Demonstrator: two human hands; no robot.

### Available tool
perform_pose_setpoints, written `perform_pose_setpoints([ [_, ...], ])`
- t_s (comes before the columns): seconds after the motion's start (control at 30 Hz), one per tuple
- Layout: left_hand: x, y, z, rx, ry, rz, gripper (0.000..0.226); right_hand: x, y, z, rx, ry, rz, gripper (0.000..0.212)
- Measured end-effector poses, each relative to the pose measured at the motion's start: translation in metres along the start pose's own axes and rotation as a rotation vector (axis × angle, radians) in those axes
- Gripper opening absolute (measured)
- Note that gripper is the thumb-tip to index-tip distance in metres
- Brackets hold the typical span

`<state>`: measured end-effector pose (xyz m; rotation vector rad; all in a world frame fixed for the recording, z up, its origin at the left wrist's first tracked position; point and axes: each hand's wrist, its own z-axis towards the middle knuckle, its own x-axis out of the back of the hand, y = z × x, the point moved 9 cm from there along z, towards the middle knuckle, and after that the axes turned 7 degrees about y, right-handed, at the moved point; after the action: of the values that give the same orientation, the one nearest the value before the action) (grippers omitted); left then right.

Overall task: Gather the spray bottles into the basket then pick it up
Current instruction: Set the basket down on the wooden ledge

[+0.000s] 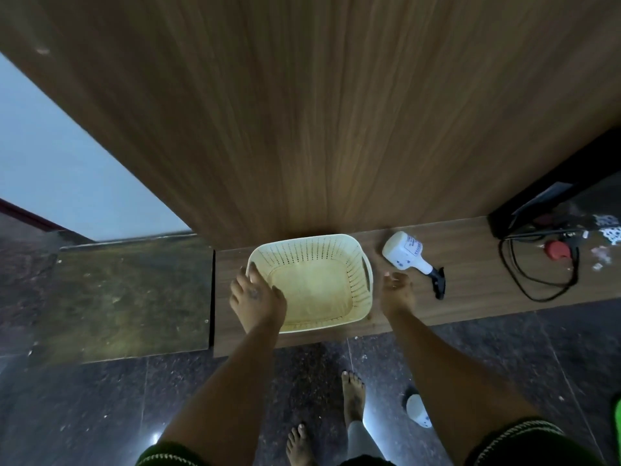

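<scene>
A cream perforated plastic basket [361, 274] stands on a low wooden ledge, with nothing inside it. My left hand [255, 297] grips its left rim, fingers curled over the edge. My right hand [396, 290] hovers open just right of the basket, holding nothing. A white spray bottle [405, 252] with a black trigger lies on its side on the ledge, right of my right hand. Part of a second white bottle [418, 410] shows on the dark floor below, partly hidden by my right forearm.
The wooden ledge [470, 297] runs along a tall wooden panel [302, 129]. A black cable [537, 277], a red plug [557, 250] and scraps lie at the ledge's right end. A glass-like slab [127, 297] lies left. My bare feet [353, 395] stand on dark floor tiles.
</scene>
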<state>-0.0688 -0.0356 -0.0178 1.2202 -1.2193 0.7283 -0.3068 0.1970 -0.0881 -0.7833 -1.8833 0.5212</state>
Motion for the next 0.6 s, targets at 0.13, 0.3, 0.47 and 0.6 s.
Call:
perform_pose_setpoints([
  [0.13,-0.008,0.094,-0.015,-0.348,-0.001,-0.032,0.055,0.037,0.025,0.031,-0.019,0.051,-0.097,0.032],
  [0.3,-0.058,0.194,-0.042,-0.543,-0.304,-0.263,0.05,0.071,0.058,0.075,-0.111,0.036,-0.169,0.04],
  [0.47,-0.103,0.254,-0.05,-0.522,-0.454,-0.267,0.066,0.089,0.083,0.113,-0.185,0.006,-0.167,0.054],
  [0.6,-0.131,0.278,-0.042,-0.512,-0.5,-0.23,0.076,0.092,0.092,0.135,-0.223,-0.03,-0.165,0.067],
])
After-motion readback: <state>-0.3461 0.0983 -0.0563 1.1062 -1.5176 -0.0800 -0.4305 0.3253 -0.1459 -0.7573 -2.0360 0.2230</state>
